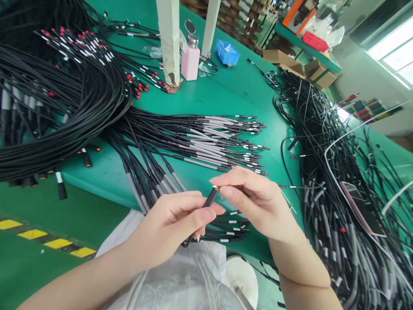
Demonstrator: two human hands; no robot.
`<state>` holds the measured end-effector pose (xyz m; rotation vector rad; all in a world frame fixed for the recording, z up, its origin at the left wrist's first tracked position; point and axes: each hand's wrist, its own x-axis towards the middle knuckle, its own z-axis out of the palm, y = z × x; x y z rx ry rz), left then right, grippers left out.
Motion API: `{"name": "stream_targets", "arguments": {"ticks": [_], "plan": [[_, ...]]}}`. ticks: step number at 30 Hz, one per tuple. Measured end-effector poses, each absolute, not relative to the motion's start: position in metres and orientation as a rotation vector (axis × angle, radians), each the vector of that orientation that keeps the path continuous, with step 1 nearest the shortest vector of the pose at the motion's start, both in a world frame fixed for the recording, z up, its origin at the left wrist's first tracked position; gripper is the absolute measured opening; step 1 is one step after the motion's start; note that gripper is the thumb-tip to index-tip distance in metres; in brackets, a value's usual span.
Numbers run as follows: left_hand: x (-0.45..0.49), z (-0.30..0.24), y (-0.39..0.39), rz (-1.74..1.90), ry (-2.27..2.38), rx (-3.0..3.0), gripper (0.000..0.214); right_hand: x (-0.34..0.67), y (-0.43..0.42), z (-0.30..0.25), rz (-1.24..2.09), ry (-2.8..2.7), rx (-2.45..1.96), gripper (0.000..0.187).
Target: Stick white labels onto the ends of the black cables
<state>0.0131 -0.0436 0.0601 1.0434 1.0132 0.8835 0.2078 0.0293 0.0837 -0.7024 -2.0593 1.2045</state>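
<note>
Between the thumb and fingers of my left hand (183, 217) is a black cable connector (212, 197), tilted up to the right, with an orange ring near its tip. My right hand (254, 200) is closed in a pinch right at that tip; a small pale bit shows there, too small to name. Just beyond my hands, a bundle of black cables (206, 148) with grey ribbed sleeves and white labels lies on the green table (222, 97). More cables (230, 232) with white labels lie under and behind my hands.
Large coils of black cable (97, 99) with red-capped ends fill the left. A heap of cables (322, 172) covers the right, with a phone (361, 209) on it. A pink pump bottle (190, 62) stands beside a white post (169, 43), near a blue bin (227, 52).
</note>
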Motion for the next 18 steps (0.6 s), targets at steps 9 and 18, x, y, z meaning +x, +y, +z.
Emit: {"name": "stream_targets", "arguments": {"ticks": [9,18], "plan": [[0.0130,0.0618,-0.0431,0.859,1.119,1.274,0.039,0.2077,0.0259,0.0868,1.157,-2.103,-0.694,0.020],[0.0111,0.0628,-0.0455,0.871,1.113,1.397,0.036,0.2033,0.0249,0.0864,1.110,-2.067,-0.566,0.020]]}}
